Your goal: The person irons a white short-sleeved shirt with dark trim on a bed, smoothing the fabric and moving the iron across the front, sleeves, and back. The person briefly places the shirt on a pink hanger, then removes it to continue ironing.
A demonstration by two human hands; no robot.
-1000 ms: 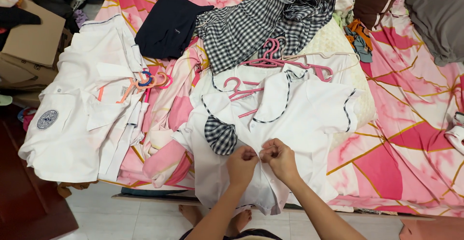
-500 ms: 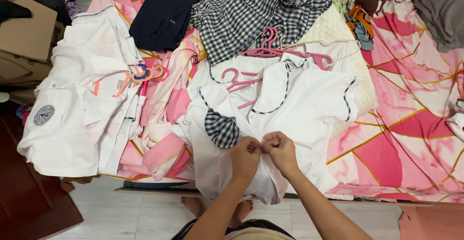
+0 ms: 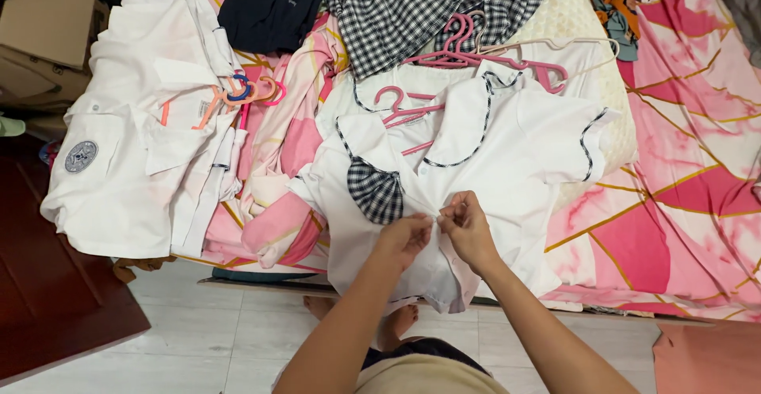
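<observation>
A white blouse [image 3: 507, 164] with dark-trimmed collar and sleeves lies face up on the bed, on a pink hanger [image 3: 400, 109]. A checked pocket patch [image 3: 376, 192] sits on its left chest. My left hand [image 3: 406, 238] and my right hand [image 3: 466, 229] meet at the blouse's front opening, just below the collar. Both pinch the white fabric edges together there, fingertips almost touching.
A pile of white shirts [image 3: 143, 156] with a round badge and coloured hangers lies at the left. A checked garment [image 3: 420, 13], a dark folded garment [image 3: 273, 5] and more pink hangers [image 3: 476, 53] lie behind. A pink patterned sheet [image 3: 682, 188] covers the bed. Cardboard box [image 3: 47, 29] at far left.
Both hands have moved a little higher up the blouse's front opening, toward the collar. The camera view has shifted slightly downward and nearer.
</observation>
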